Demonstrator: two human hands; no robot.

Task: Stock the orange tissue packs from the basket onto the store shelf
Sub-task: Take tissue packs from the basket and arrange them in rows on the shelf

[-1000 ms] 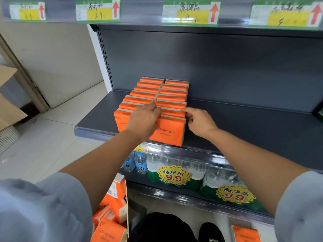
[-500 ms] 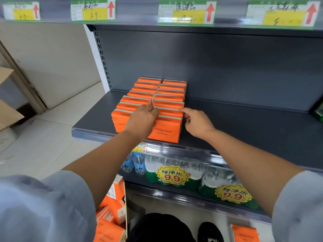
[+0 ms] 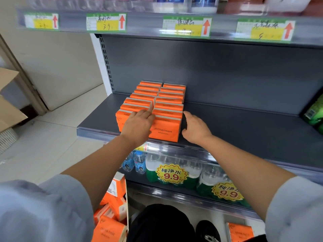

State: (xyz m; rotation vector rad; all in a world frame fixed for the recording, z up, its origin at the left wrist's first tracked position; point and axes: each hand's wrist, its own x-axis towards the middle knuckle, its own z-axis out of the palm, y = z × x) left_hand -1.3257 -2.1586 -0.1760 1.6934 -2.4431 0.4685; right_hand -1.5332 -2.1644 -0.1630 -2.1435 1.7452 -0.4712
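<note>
Resting flat on the tops of the front packs, the left hand (image 3: 138, 126) lies with its fingers straight, the index finger along the seam between two rows, holding nothing. The right hand (image 3: 195, 128) is cupped loosely at the right end of the front right pack (image 3: 166, 130), printed COTTON TISSUE. Its fingertips are at the pack's upper corner and its thumb near the lower edge, and it is not wrapped around the pack.

The orange tissue packs (image 3: 157, 100) stand on edge in two touching rows on the left part of the grey shelf (image 3: 244, 130), from near the front lip back toward the rear panel. More orange packs (image 3: 108, 227) lie jumbled in the basket (image 3: 127, 215) at the lower left, below the left arm. One lone orange pack (image 3: 239, 233) sits low at the right.

On the shelf below are small water bottles (image 3: 139, 163) and wrapped bottled-water bundles (image 3: 172, 175) with yellow 9.9 stickers. Handwritten price tags (image 3: 105, 23) with red arrows line the shelf edge above. A green package (image 3: 314, 116) shows at the far right, well apart from the orange rows.
</note>
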